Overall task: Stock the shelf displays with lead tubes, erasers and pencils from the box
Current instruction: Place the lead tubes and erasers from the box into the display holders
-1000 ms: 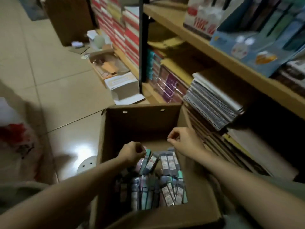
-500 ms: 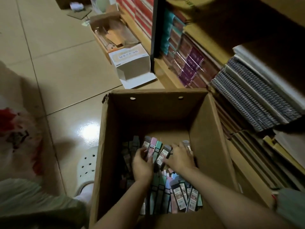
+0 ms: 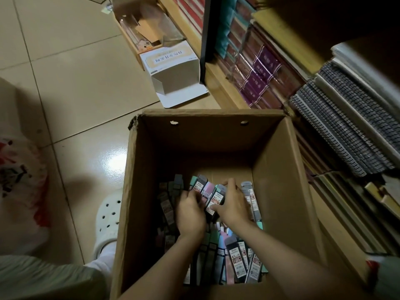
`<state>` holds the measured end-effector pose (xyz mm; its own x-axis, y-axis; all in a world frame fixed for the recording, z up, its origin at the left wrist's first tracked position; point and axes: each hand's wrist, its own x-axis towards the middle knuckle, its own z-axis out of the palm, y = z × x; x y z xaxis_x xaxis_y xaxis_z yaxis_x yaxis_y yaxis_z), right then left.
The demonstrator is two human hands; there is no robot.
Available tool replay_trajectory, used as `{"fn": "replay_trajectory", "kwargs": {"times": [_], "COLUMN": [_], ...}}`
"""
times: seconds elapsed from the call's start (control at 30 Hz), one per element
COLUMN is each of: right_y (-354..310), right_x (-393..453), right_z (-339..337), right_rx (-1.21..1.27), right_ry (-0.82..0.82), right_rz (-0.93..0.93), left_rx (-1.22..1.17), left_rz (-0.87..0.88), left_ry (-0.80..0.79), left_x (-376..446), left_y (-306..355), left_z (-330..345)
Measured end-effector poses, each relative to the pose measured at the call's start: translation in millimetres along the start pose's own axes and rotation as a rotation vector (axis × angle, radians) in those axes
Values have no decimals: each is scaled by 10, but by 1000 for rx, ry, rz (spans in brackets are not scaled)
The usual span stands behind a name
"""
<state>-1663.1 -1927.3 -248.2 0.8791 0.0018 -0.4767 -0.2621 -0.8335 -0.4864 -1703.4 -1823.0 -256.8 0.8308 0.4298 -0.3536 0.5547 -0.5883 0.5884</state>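
I have one view only, from the wide-angle camera on the person's head. It looks steeply down from above into the open cardboard box (image 3: 218, 139), which fills the lower middle of my picture at close range. Both forearms enter from the bottom edge, so the lens sits just above and behind them. The tiled floor (image 3: 71, 83) spreads to the left and the shelves (image 3: 303, 68) run along the right, bent by the wide lens.
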Motion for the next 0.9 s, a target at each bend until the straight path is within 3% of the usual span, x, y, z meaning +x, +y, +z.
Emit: {"fn": "replay_trajectory", "kwargs": {"times": [0.1,0.2,0.33,0.47,0.67,0.8,0.9], "right_y": [52,113,137,32,-85,-102,-27], "right_x": [-43,-44,-38,-56,-29,25,47], "right_z": [-68,-204,-397,-465,-431,-359,-298], "right_rx": [206,388,604,747,633,473,-63], "right_ry": [22,68,8,-151,-218,-130,32], "right_rz": [38,74,94,83,38,-19,-46], "left_rx": [91,6,-376,-933,-1022,-984,-887], "left_rz": [-1,-15,-75,-290,-271,-301,-384], "left_ry": [-5,28,-42,-244,-479,-359,-221], "left_x": [-32,-74,-91,-159,-147,-107,-7], "left_y": [17,33,43,152,93,55,-54], "left_z": [14,-8,-98,-236,-293,-246,-200]}}
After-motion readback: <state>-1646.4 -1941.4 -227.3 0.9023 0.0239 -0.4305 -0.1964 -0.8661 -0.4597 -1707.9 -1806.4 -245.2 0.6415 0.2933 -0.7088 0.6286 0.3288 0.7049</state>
